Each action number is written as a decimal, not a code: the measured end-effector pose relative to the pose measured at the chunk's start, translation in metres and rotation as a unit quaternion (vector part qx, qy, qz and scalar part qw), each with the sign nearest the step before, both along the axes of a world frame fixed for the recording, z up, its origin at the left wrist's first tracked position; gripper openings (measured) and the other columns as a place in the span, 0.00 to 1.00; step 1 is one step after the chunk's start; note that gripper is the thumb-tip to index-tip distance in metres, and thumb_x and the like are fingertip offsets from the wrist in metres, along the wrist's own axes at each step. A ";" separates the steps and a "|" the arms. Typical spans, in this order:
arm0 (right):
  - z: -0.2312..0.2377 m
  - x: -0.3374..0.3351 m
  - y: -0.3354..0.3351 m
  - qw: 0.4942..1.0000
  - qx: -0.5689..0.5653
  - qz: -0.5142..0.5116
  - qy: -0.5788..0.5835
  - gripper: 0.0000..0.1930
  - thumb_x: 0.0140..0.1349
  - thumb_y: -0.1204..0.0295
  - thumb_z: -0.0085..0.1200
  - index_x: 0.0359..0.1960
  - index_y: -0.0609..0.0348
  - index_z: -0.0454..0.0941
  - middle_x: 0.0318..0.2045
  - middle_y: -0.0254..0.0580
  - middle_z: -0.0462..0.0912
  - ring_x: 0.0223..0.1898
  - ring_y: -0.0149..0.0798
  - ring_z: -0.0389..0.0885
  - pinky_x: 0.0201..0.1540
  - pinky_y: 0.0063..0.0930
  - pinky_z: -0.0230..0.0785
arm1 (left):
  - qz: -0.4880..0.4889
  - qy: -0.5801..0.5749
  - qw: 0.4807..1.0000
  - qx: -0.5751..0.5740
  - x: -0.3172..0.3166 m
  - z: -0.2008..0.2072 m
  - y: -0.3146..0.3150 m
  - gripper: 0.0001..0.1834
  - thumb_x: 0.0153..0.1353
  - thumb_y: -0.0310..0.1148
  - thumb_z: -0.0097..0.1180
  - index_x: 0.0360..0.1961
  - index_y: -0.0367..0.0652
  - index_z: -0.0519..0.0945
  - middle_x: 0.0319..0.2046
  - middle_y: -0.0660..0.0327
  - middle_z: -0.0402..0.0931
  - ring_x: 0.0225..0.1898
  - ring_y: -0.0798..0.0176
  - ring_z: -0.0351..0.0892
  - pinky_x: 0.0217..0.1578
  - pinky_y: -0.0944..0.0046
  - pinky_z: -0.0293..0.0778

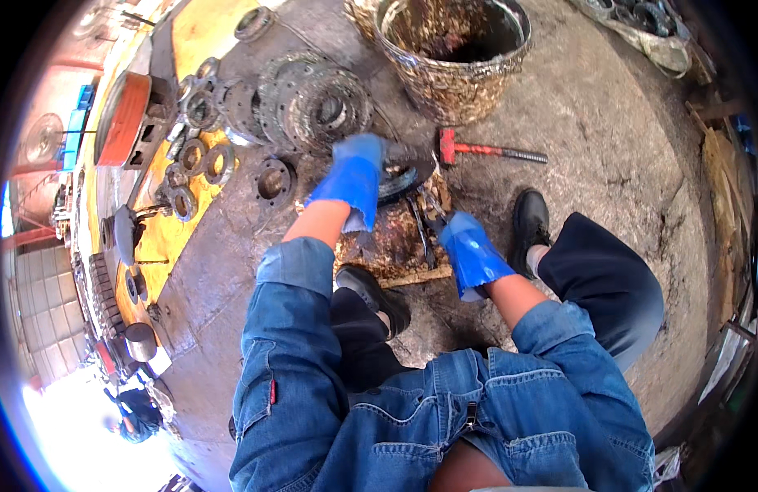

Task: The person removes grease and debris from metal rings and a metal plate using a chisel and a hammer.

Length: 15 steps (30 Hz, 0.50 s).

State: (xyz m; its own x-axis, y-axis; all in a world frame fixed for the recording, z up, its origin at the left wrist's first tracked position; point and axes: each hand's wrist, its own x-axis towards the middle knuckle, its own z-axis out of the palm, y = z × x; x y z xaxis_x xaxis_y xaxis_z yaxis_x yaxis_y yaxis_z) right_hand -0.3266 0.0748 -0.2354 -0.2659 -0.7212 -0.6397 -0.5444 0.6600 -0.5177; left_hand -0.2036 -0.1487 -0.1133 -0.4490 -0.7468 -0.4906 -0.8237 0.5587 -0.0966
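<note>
My left hand [356, 174], in a blue rubber glove, reaches to the left edge of a dark round metal part [399, 182]. Motion smears its fingers, so its grip is unclear. My right hand [469, 246], gloved alike, is closed at the right side of a rust-stained block [385, 246] between my feet. A slim dark metal tool [432, 205] runs from its fingers toward the round part, which rests over the block's far side. On the block's top lies a dark metal bar [421, 230], just left of my right hand.
A red-headed hammer [492, 152] lies beyond my right hand. Farther off stands a grimy bucket [453, 86]. Dark flanged rings [326, 107] are stacked at the far left, with a single flange [274, 180] nearer. More rings [219, 164] lie on a yellow surface.
</note>
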 end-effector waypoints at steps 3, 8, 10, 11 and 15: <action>0.006 0.007 0.010 1.000 -0.014 -0.013 -0.012 0.13 0.58 0.64 0.51 0.36 0.58 0.82 0.31 0.58 0.82 0.37 0.58 0.81 0.39 0.44 0.72 | -0.005 -0.006 1.000 -0.010 0.029 -0.001 0.030 0.19 0.48 0.38 0.64 0.44 0.54 0.82 0.45 0.54 0.80 0.47 0.50 0.80 0.45 0.54 0.77; 0.019 -0.029 0.017 0.997 -0.060 -0.040 -0.020 0.12 0.58 0.65 0.52 0.36 0.58 0.83 0.29 0.53 0.82 0.33 0.51 0.81 0.36 0.40 0.72 | 0.067 0.056 0.993 0.079 0.048 0.011 0.052 0.27 0.44 0.44 0.67 0.48 0.52 0.79 0.46 0.52 0.79 0.47 0.48 0.80 0.48 0.54 0.76; 0.013 -0.030 0.016 0.992 -0.098 -0.025 -0.079 0.12 0.58 0.65 0.52 0.36 0.57 0.84 0.28 0.50 0.82 0.31 0.47 0.80 0.34 0.38 0.71 | 0.110 0.080 0.987 0.092 0.082 -0.002 0.054 0.29 0.43 0.46 0.67 0.49 0.53 0.79 0.46 0.53 0.79 0.47 0.49 0.80 0.48 0.54 0.76; 0.016 -0.043 0.013 0.987 -0.123 -0.027 -0.104 0.12 0.58 0.64 0.53 0.35 0.57 0.84 0.27 0.49 0.82 0.31 0.45 0.80 0.34 0.37 0.71 | 0.115 0.105 0.984 0.091 0.089 -0.010 0.052 0.29 0.43 0.46 0.68 0.49 0.54 0.79 0.46 0.54 0.79 0.47 0.49 0.80 0.48 0.54 0.76; 0.015 -0.100 0.002 0.950 -0.161 -0.158 -0.214 0.12 0.59 0.63 0.54 0.35 0.57 0.84 0.25 0.44 0.83 0.27 0.39 0.80 0.30 0.33 0.70 | 0.081 0.139 0.980 0.120 0.089 -0.027 0.052 0.24 0.44 0.40 0.66 0.46 0.52 0.79 0.44 0.53 0.80 0.45 0.47 0.80 0.47 0.54 0.76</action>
